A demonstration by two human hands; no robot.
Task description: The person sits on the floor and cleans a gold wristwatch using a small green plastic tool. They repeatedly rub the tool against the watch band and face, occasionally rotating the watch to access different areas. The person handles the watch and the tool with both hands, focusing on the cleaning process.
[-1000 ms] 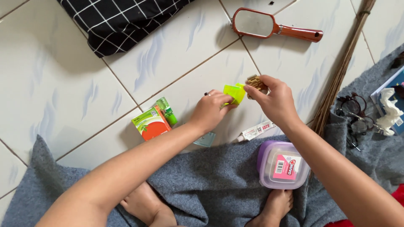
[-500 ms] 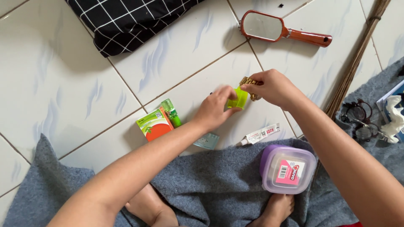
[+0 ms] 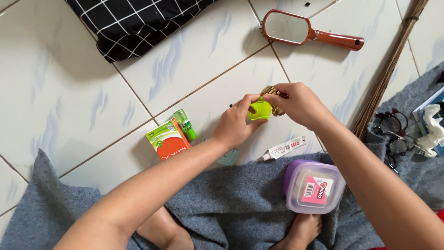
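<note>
Presently, my left hand (image 3: 236, 124) is closed on a small translucent lime-green plastic container (image 3: 259, 110), thumb and fingers pinching it from its left and lower sides, held just above the white tiled floor (image 3: 69, 102). My right hand (image 3: 298, 104) is closed on a gold-coloured metal link band (image 3: 274, 95), gripped between thumb and fingertips; most of the band is hidden by the hand.

The governing relation: the band lies directly to the right of and slightly above the green container, the two touching or very nearly so; I cannot tell which. The container's open side seems to face the right hand, though this is unclear. Both hands meet at the same spot, neither nearer than the other.

Nearby on the floor: a green and orange carton (image 3: 167, 140) with a green bottle (image 3: 184, 122) beside it to the left, a white tube (image 3: 282, 149) below the hands, and a lidded purple plastic tub (image 3: 314, 186) on the grey blanket (image 3: 231, 199). A red-framed hand mirror (image 3: 296, 28) lies well apart, above.
</note>
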